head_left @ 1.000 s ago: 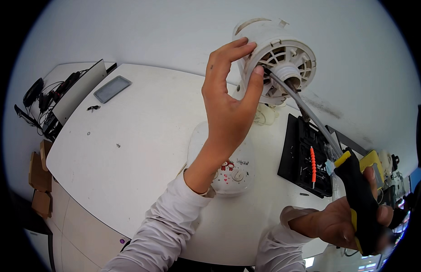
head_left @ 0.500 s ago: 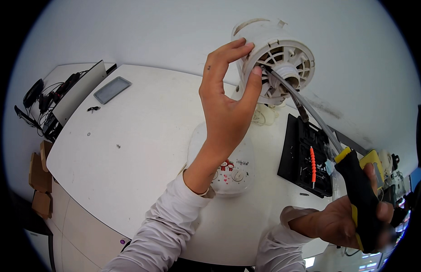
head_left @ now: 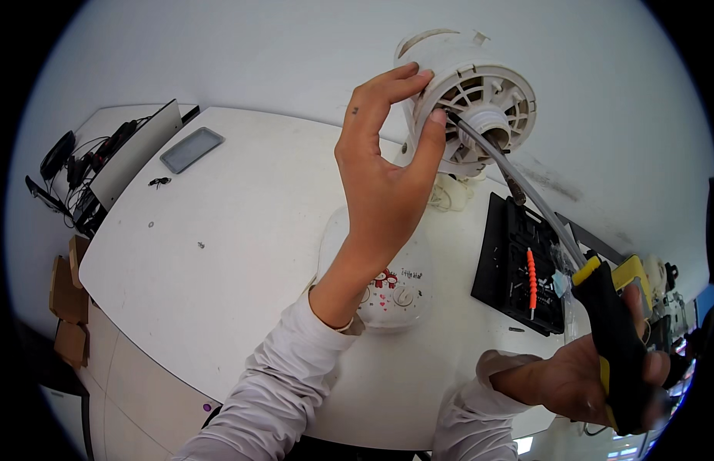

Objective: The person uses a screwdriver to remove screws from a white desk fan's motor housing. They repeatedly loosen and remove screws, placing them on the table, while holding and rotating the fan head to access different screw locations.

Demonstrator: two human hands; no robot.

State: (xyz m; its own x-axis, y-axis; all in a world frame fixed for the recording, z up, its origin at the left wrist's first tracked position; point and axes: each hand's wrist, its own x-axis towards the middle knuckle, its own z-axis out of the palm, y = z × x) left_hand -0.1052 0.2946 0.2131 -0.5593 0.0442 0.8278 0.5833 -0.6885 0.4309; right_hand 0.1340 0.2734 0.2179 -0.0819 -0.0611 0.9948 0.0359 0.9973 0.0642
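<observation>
My left hand (head_left: 384, 165) is raised above the table and grips a round white plastic fan housing (head_left: 480, 100) with radial vents, thumb and fingers on its left rim. A long screwdriver (head_left: 614, 338) with a black and yellow handle sits in my right hand (head_left: 580, 380) at the lower right. Its metal shaft runs up and left, and the tip rests inside the housing next to the central hub. Below my left wrist a white oval appliance cover (head_left: 388, 288) with small red figures lies on the white table (head_left: 219, 253).
A black tool case (head_left: 518, 265) with an orange bit holder lies open at the right of the table. A grey tray (head_left: 190, 149) sits at the far left corner, beside a laptop (head_left: 134, 150) and cables. Cardboard boxes (head_left: 65, 300) stand on the floor at left.
The housing and screwdriver have shifted slightly; my left fingers have re-gripped the rim. The screwdriver tip stays in the housing.
</observation>
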